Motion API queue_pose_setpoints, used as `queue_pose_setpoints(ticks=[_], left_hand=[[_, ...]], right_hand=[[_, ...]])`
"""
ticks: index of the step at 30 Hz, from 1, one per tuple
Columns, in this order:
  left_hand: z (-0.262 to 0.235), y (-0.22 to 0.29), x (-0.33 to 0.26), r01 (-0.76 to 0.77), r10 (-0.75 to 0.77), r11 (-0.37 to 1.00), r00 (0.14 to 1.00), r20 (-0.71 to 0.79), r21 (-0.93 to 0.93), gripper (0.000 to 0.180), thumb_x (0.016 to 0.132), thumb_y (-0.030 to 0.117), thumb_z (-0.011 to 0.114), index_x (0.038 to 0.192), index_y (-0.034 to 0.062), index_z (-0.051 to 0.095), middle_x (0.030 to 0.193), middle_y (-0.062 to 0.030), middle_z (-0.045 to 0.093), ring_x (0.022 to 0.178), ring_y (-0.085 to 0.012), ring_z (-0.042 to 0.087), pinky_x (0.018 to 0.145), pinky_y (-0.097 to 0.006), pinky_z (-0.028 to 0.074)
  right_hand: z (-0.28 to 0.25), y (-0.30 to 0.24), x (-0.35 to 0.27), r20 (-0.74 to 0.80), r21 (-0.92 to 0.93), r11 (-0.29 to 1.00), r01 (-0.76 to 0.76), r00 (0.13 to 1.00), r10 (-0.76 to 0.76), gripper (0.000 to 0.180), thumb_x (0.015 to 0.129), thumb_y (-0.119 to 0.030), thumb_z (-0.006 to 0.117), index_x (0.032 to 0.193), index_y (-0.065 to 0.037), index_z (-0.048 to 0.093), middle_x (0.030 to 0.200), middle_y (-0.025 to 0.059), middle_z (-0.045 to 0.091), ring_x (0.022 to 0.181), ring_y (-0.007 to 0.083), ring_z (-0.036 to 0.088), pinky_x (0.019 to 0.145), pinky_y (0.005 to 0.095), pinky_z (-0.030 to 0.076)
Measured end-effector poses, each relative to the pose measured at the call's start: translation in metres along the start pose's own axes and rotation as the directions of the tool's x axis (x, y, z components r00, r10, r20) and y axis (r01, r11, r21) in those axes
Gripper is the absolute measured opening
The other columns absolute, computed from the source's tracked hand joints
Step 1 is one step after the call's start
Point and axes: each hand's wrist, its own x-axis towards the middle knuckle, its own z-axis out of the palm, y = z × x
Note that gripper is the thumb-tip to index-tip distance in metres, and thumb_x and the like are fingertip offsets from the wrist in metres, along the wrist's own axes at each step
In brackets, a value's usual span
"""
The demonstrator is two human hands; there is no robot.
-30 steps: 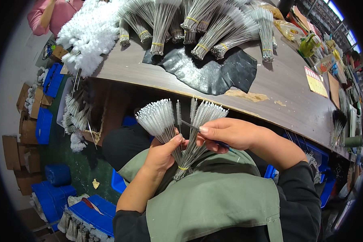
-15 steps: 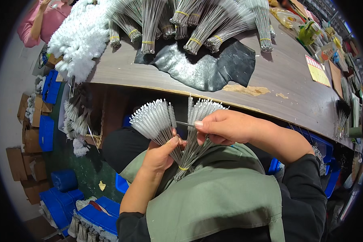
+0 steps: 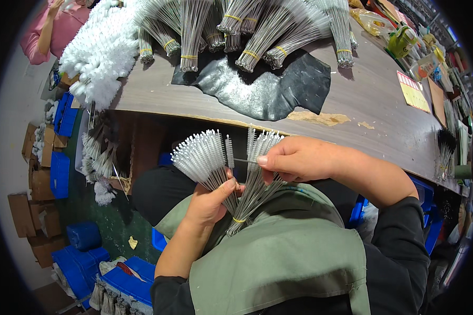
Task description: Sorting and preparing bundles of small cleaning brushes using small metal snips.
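Observation:
My left hand (image 3: 209,203) is closed around the wire stems of a bundle of thin wire brushes (image 3: 198,157) with white bristles. The bundle spreads into two fans, and a yellow band (image 3: 238,220) ties the stems together near their lower ends above my apron. One brush (image 3: 229,152) stands slightly apart at the edge of the left fan. My right hand (image 3: 294,159), in front of the right fan, pinches a thin metal rod (image 3: 244,160). The rod points left across the gap, its tip beside that separate brush; whether they touch is unclear.
On the table (image 3: 152,94) ahead lie several banded brush bundles (image 3: 190,39), a black sheet (image 3: 268,94) and a white bristly heap (image 3: 102,50). Blue bins (image 3: 79,268) and cardboard boxes (image 3: 42,184) stand at the left. Another person in a pink top (image 3: 65,29) is at the far left.
A single brush now stands farther from the left fan, with a gap beside it. My right hand and the rod have shifted slightly to the right; my left hand keeps its hold.

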Motion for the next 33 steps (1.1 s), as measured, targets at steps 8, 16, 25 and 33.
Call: queue_pose_setpoints(ticks=[8, 16, 25, 33], left_hand=[[0.0007, -0.0012, 0.0006, -0.009, 0.009, 1.0, 1.0, -0.018, 0.029, 0.02, 0.082, 0.004, 0.064, 0.1, 0.0043, 0.054, 0.09, -0.0037, 0.057, 0.079, -0.0184, 0.064, 0.069, -0.031, 0.051], [0.0001, -0.0012, 0.0, 0.007, -0.007, 1.0, 1.0, -0.02, 0.0, 0.021, 0.082, 0.005, 0.065, 0.1, 0.0043, 0.054, 0.089, -0.0038, 0.058, 0.079, -0.0182, 0.063, 0.071, -0.031, 0.051], [0.0013, -0.0003, 0.0, 0.012, -0.012, 1.0, 1.0, -0.015, 0.006, 0.021, 0.082, 0.005, 0.065, 0.099, 0.0042, 0.055, 0.089, -0.004, 0.058, 0.08, -0.018, 0.063, 0.072, -0.03, 0.052], [0.002, -0.0005, 0.0005, 0.007, -0.007, 1.0, 1.0, -0.021, 0.018, 0.02, 0.082, 0.005, 0.064, 0.099, 0.0044, 0.054, 0.09, -0.0035, 0.057, 0.08, -0.0179, 0.063, 0.071, -0.03, 0.051]], right_hand=[[-0.0015, 0.0008, 0.0016, 0.011, -0.012, 1.0, 0.017, 1.0, -0.017, 0.044, 0.095, -0.04, 0.045, 0.082, -0.003, 0.062, 0.052, -0.0078, 0.029, 0.046, 0.0036, 0.026, 0.042, 0.0217, 0.021], [-0.0009, 0.0012, 0.0016, -0.022, -0.047, 0.999, 0.018, 1.0, -0.019, 0.044, 0.095, -0.04, 0.046, 0.082, -0.002, 0.063, 0.051, -0.0069, 0.031, 0.046, 0.0041, 0.027, 0.042, 0.0216, 0.022], [-0.0017, 0.0001, 0.0029, -0.011, -0.097, 0.994, 0.039, 0.999, -0.04, 0.045, 0.095, -0.041, 0.046, 0.082, -0.002, 0.063, 0.052, -0.0061, 0.034, 0.046, 0.0044, 0.03, 0.043, 0.0216, 0.024], [-0.0019, 0.0004, 0.0041, -0.035, -0.141, 0.989, 0.05, 0.998, -0.055, 0.044, 0.094, -0.041, 0.047, 0.082, -0.003, 0.064, 0.052, -0.0056, 0.036, 0.046, 0.0047, 0.031, 0.043, 0.022, 0.026]])
